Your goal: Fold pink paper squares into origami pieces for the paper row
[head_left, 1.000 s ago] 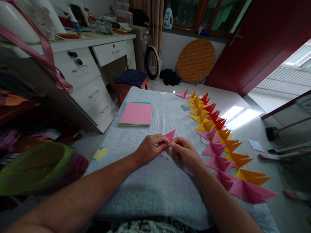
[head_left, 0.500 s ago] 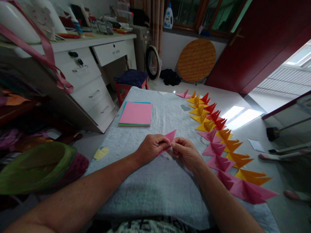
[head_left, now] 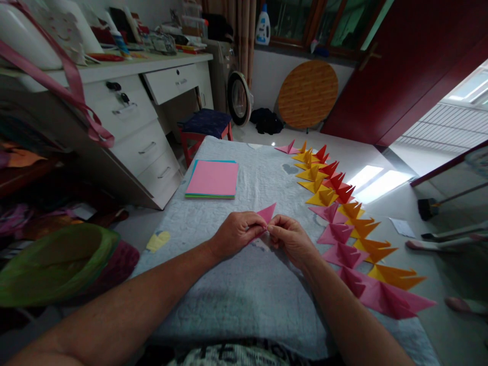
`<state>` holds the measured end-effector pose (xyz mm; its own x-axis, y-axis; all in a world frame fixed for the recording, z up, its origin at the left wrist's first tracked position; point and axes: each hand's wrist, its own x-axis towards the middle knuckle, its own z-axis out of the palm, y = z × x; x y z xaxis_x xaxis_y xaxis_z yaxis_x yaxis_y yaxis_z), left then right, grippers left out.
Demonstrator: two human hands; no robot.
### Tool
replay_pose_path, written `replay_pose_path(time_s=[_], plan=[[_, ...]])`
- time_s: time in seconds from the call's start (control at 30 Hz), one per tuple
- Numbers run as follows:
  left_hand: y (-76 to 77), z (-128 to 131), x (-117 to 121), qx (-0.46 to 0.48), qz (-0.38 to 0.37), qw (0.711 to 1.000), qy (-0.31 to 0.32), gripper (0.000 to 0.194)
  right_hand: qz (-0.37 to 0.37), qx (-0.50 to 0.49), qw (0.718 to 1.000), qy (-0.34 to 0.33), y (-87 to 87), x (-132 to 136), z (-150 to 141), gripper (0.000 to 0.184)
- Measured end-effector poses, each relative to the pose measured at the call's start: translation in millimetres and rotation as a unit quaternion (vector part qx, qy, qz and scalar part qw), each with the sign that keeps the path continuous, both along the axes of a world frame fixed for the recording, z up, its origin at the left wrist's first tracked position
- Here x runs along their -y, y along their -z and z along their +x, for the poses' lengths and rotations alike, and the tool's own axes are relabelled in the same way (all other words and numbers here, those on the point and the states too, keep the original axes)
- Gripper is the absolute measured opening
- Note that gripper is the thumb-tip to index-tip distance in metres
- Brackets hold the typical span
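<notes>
A pink origami crane (head_left: 268, 211), partly folded, is pinched between my two hands over the cloth-covered table (head_left: 236, 300). My left hand (head_left: 238, 231) grips its body with thumb and fingers, hiding most of it. One pointed pink flap sticks up past the fingers. With thumb and forefinger closed, my right hand (head_left: 288, 236) pinches a small tip of the same paper, right against the left fingertips. The exact fold at the tip is covered by the fingers. Beyond the left hand lies a stack of square paper (head_left: 213, 178), pink on top with blue and green edges below.
Rows of folded paper cranes in pink (head_left: 345, 254), yellow (head_left: 322, 195), orange (head_left: 375, 249) and red (head_left: 345, 193) line the table's right side. A green-lined bin (head_left: 57, 264) stands on the left by a white desk (head_left: 141, 137). A stool (head_left: 206, 124) is behind the table.
Both hands stay almost in place, still pinching the pink paper. The view shifts very slightly; the stack and the finished cranes have not moved.
</notes>
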<state>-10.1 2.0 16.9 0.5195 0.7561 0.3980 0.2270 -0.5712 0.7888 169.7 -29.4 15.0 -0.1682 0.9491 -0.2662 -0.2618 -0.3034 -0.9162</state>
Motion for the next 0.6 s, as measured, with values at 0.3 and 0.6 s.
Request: replay_pose_path(time_s=[0.3,0.6], plan=[[0.1,-0.2,1.1,-0.003,-0.006,1.000,0.000,0.012,0.012,0.021,1.000,0.000,-0.7,0.5,0.0,0.026],[0.0,-0.8,0.2,0.002,-0.005,1.000,0.021,0.011,0.004,0.028,1.000,-0.010,-2.8,0.3,-0.7,0.020]])
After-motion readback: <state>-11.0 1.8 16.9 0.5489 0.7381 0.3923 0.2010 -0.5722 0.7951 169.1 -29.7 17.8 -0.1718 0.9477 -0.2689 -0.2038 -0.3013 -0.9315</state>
